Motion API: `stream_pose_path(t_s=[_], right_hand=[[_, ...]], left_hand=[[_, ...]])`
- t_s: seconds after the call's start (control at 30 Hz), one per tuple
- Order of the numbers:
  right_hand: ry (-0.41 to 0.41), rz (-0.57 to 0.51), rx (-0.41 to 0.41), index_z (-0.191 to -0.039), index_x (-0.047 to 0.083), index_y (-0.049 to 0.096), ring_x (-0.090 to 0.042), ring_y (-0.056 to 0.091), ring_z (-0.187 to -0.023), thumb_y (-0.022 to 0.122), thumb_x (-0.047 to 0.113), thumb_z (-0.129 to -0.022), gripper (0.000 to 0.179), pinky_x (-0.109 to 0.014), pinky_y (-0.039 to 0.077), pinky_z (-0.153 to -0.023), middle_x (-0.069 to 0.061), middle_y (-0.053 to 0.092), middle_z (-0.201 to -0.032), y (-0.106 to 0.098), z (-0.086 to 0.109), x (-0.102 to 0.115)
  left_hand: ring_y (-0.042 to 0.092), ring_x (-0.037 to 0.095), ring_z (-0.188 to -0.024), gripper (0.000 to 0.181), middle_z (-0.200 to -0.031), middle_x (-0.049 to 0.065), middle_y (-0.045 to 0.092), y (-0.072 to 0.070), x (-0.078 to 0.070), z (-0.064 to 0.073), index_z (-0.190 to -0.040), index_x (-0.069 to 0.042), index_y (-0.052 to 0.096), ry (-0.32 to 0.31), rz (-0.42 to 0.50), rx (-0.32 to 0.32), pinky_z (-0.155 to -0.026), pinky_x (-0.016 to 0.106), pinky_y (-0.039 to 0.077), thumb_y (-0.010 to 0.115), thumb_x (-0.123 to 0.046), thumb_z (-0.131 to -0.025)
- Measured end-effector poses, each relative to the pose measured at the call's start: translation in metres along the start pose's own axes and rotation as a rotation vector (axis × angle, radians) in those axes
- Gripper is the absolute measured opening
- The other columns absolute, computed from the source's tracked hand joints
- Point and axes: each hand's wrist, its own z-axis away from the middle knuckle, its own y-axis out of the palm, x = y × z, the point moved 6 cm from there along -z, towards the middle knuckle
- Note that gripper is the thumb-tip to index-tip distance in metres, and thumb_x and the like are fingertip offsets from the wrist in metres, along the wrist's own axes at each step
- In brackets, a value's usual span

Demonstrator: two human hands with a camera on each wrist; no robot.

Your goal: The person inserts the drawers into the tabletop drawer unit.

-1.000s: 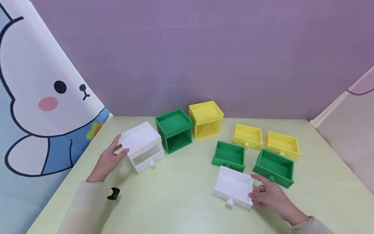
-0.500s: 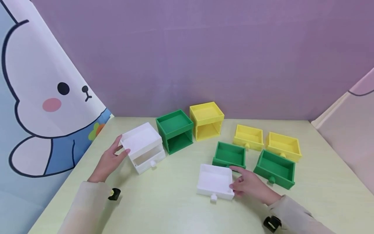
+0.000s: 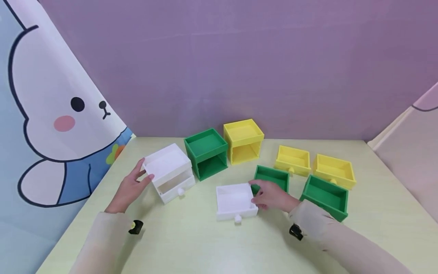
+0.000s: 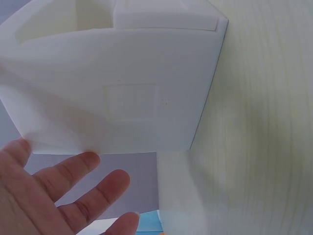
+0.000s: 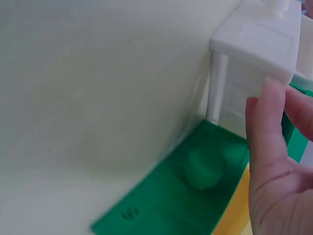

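Note:
My left hand (image 3: 126, 190) holds the left side of a small white cabinet (image 3: 167, 161), with the thumb near its front corner and fingers towards the back. In the left wrist view, fingertips (image 4: 88, 161) touch the cabinet's edge. A white drawer with a knob sits in the cabinet's lower slot, and the upper slot is open. With thumb and fingers, my right hand (image 3: 273, 196) pinches the right side of another white drawer (image 3: 234, 199), its knob facing me. Just behind that hand is a green drawer (image 3: 273, 177), partly covered by it.
A green cabinet (image 3: 206, 152) and a yellow cabinet (image 3: 243, 140) with open fronts stand at the back. On the right lie another green drawer (image 3: 325, 196) and two yellow drawers (image 3: 292, 160). A purple backdrop (image 3: 239, 68) rises behind the table (image 3: 191, 243).
My right hand has carried the white drawer leftwards and slightly away from me, from beside the green drawers towards the white cabinet. The left hand keeps its hold on the cabinet.

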Motion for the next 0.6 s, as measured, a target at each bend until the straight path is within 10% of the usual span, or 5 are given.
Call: stream_pose_path(t_s=[0.23,0.43,0.6], right_hand=[[-0.032,-0.077,-0.044,-0.130,-0.008,0.051,-0.018,0.055,-0.058,0.070,0.011,-0.087,0.050,-0.034,0.051,-0.060,-0.006,0.061,-0.070,-0.007,0.007,0.007],[-0.026,-0.309,0.122,-0.126,-0.011,0.053,-0.022,0.065,-0.069,0.070,0.011,-0.087,0.048,-0.036,0.055,-0.068,-0.005,0.066,-0.078,0.010,0.027,0.003],[-0.040,-0.271,0.284,-0.126,-0.010,0.055,-0.018,0.065,-0.071,0.068,0.008,-0.087,0.045,-0.030,0.053,-0.062,-0.006,0.068,-0.083,0.032,0.038,0.002]], left_hand=[[0.023,0.051,-0.135,0.083,-0.152,0.028,0.022,0.000,-0.002,0.003,-0.155,-0.021,-0.004,-0.015,0.003,-0.004,-0.100,0.062,0.032,0.049,-0.049,-0.097],[0.020,0.050,-0.136,0.084,-0.152,0.028,0.021,-0.001,-0.002,0.002,-0.155,-0.021,-0.005,-0.019,0.000,-0.004,-0.100,0.063,0.031,0.049,-0.050,-0.097],[0.020,0.050,-0.137,0.084,-0.152,0.028,0.022,-0.001,0.000,0.002,-0.155,-0.022,-0.004,-0.019,0.003,-0.001,-0.100,0.064,0.030,0.050,-0.049,-0.097]])
